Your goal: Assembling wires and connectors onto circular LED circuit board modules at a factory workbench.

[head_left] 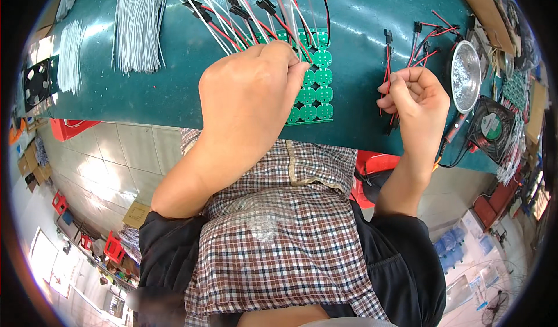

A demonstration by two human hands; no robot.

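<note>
My left hand is closed over the left part of a panel of small green circuit boards. Its thumb and fingers press together beside red and white wires; what lies between them is hidden. Red and black leads with black connectors and thin white wires rise from the panel's far side, above that hand. Off to the right, my right hand pinches a red-and-black connector lead between thumb and forefinger, its black plug pointing away from me. More such leads lie just beyond this hand.
Bundles of white wires lie at the far left of the green table. Right of my right hand are a round metal dish, a soldering iron and a black fan. Another black fan stands at the left edge.
</note>
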